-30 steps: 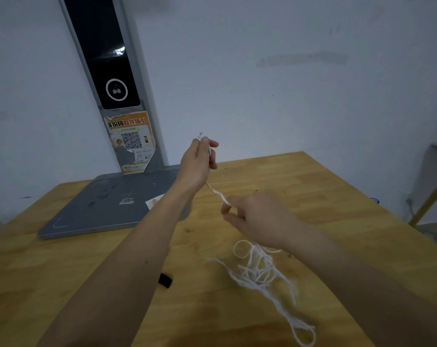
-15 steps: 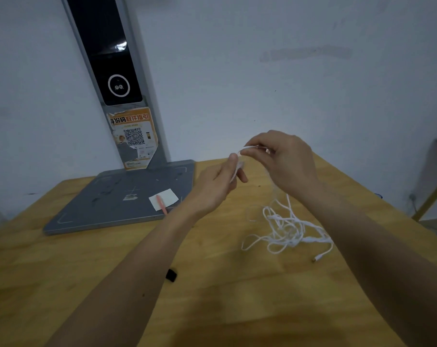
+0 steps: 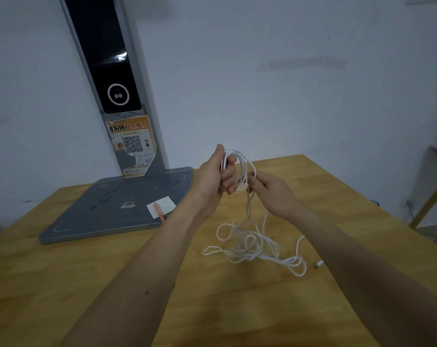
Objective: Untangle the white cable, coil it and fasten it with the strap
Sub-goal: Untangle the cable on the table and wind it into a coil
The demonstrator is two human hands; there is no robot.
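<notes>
The fingers (image 3: 231, 180) of the left hand (image 3: 213, 177) are curled round a few loops of the white cable (image 3: 250, 242), with the thumb raised along the top of the bundle; how many turns lie in that grip cannot be counted, since the fingers cover the near side of the loops. Just to the right of them, the right hand (image 3: 275, 194) pinches the far side of the same loops between thumb and fingertips, though the tips themselves are turned away from the camera and partly hidden behind the cable. From below the two hands a strand drops straight down to a loose tangle lying on the wooden bench (image 3: 87, 284), below and slightly right of the fingers; the crossings in that heap are too fine to follow. One end of the cable, with a small metal plug (image 3: 318, 264), lies on the bench beyond the tangle, close beside the right forearm. Left of the fingers and farther back stands a grey flat base (image 3: 107, 209) with a tall dark-panelled column (image 3: 104, 58) cut off by the top edge, an orange QR-code sticker (image 3: 132, 144) on it, and a white slip with a pink pen-like object (image 3: 160, 210) on the base's near corner.
</notes>
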